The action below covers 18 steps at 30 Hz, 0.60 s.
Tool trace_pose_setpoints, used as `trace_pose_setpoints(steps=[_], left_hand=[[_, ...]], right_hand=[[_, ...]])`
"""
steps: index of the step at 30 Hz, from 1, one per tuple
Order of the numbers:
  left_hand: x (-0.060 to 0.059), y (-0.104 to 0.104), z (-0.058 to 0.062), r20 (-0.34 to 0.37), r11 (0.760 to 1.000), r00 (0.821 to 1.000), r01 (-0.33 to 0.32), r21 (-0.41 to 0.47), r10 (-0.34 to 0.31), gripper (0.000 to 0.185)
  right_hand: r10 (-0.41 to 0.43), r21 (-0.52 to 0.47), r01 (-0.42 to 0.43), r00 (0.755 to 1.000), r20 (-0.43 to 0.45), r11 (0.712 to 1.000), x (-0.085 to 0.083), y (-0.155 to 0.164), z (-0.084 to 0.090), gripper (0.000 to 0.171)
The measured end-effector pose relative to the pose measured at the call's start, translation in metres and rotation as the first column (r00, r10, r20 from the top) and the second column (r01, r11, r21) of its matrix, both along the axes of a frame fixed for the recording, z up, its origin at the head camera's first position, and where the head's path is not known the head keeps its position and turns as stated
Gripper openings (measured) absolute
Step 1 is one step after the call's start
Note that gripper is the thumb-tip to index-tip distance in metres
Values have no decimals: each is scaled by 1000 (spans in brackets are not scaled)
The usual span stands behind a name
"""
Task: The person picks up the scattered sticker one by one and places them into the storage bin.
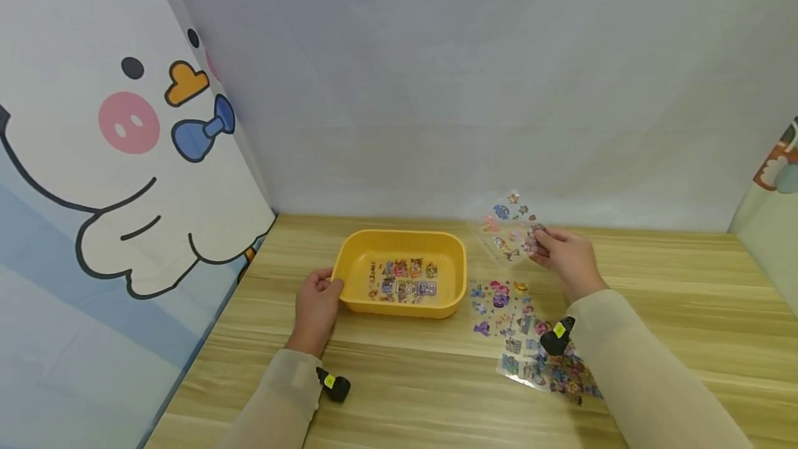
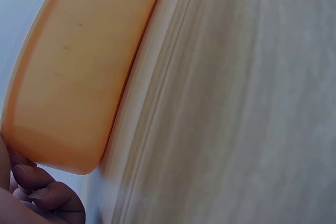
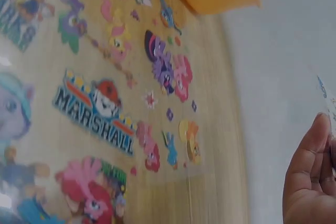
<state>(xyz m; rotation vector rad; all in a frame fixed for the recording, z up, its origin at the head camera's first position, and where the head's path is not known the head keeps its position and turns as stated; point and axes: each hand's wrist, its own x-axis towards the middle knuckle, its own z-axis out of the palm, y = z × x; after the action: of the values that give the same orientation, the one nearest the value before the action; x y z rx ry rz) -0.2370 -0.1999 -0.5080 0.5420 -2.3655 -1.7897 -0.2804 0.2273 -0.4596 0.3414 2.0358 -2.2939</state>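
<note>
A yellow plastic tray [image 1: 399, 310] stands on the table, with a clear sticker sheet [image 1: 409, 287] lying inside. My left hand [image 1: 316, 312] holds its left end, thumb at the rim and fingers curled against the outer wall; in the left wrist view those fingers [image 2: 55, 198] are bent beside the tray's corner [image 2: 68, 145]. Right of the tray, my right hand [image 1: 570, 262] pinches a transparent sticker sheet [image 1: 502, 229] by its right edge, raised above the table. In the right wrist view only a sliver of that sheet [image 3: 323, 88] shows.
Several overlapping clear sticker sheets [image 1: 499, 307] with cartoon figures lie right of the tray, partly under my right forearm. The wooden table [image 1: 411, 380] meets a pale cloth backdrop [image 1: 461, 89] behind. A cartoon-printed cloth [image 1: 68, 144] hangs at the left.
</note>
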Motion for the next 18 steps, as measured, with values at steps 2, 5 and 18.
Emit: trace_pose_setpoints(steps=[2, 5, 18], left_hand=[[0, 0, 0, -2, 1000, 1000, -1, -3, 1, 33], [0, 1, 1, -1, 1000, 1000, -1, -5, 1, 33], [-2, -1, 0, 5, 1000, 1000, 2, -8, -2, 35]], right_hand=[[10, -4, -10, 1000, 7, 1000, 1, -6, 2, 49], [27, 2, -27, 1000, 4, 1000, 2, -15, 4, 46], [130, 72, -130, 991, -3, 989, 2, -56, 0, 37]])
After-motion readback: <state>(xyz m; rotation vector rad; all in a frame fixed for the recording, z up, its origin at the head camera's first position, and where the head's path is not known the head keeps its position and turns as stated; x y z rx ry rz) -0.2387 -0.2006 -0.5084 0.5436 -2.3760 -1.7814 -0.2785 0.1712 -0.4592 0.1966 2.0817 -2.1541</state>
